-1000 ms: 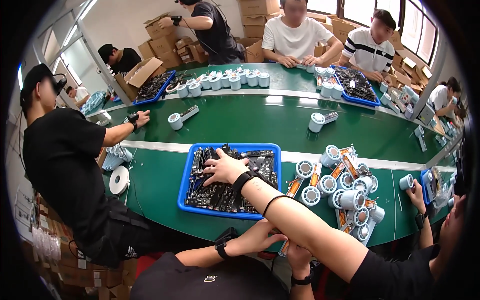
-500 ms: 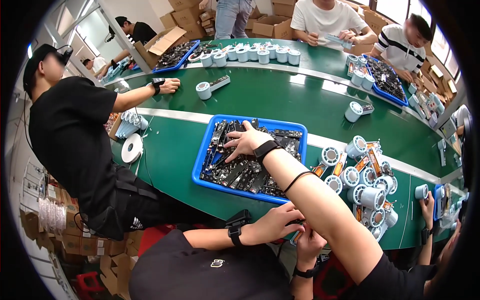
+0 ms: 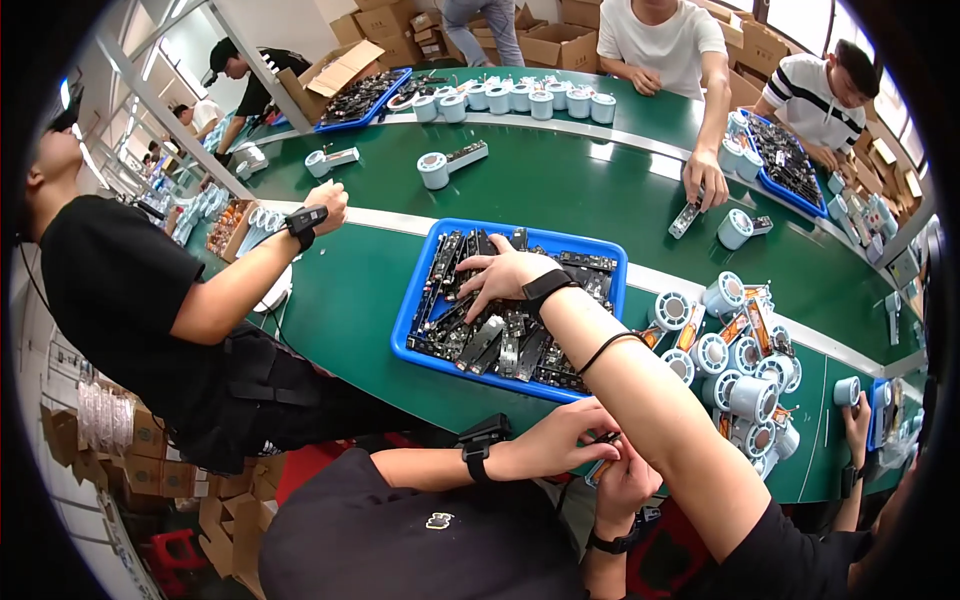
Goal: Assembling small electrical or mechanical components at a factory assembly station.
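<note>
Tabletop [image 3: 560,190], green and curved, fills the middle of the frame from upper left to right edge; a white strip runs along its length; people sit around it, one in a black shirt at the left with a hand [image 3: 328,205] raised over the near edge, two more at the top right, and one in black at the bottom centre, head below the camera, both of that person's hands [image 3: 560,445] closed around a small part against the table edge; blue tray [image 3: 420,290] lies at frame centre, packed with dark circuit boards [image 3: 500,345]; an arm comes in from the lower right and crosses over the tray's right side; whether it is the wearer's own I cannot tell for sure, though it enters from the lower edge; its hand [image 3: 500,278], wrist strapped in a black band, lies palm down on the boards, fingers spread and pressing, clenched on nothing; the other hand of that person is not to be seen; right of the tray, just beside it, a cluster of pale blue-grey spools [image 3: 735,365] with orange strips among them; a second blue tray [image 3: 790,165] sits at upper right, a third [image 3: 365,95] at upper left beside cardboard boxes; single spools [image 3: 435,170] stand well apart on the far tabletop.
</note>
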`<state>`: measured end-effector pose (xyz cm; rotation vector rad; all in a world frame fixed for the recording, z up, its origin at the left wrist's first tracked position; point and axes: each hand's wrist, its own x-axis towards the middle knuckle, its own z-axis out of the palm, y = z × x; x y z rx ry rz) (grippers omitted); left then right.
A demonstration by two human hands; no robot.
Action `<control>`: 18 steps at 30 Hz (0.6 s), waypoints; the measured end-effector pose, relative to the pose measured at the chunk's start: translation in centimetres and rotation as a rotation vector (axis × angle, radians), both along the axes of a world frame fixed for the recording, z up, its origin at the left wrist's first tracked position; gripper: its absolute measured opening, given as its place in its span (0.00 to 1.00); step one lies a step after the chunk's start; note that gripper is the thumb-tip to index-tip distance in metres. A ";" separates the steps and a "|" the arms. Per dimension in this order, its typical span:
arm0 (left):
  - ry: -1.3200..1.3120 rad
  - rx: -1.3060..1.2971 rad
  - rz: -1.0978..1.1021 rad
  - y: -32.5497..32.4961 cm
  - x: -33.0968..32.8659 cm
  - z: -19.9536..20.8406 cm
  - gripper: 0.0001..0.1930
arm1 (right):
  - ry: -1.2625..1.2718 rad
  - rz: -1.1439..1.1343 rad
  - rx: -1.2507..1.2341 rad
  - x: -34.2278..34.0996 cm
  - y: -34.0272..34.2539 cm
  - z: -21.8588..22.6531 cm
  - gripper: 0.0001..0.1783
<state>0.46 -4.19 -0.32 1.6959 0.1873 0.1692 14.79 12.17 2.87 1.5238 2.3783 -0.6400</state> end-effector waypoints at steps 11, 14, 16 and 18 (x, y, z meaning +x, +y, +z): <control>-0.015 0.095 0.014 -0.6 -0.3 0.0 0.16 | 0.081 -0.012 0.208 -1.2 0.6 -4.6 0.25; -0.036 0.117 -0.032 -0.4 0.4 -0.2 0.16 | 0.112 -0.095 0.324 0.0 0.0 -5.8 0.21; -0.031 0.113 -0.036 0.0 -0.2 -0.4 0.16 | 0.144 0.012 0.394 -0.1 0.8 -5.3 0.19; 0.011 0.087 -0.015 0.1 -0.2 0.5 0.15 | 0.134 0.056 0.453 0.5 -0.1 -4.8 0.17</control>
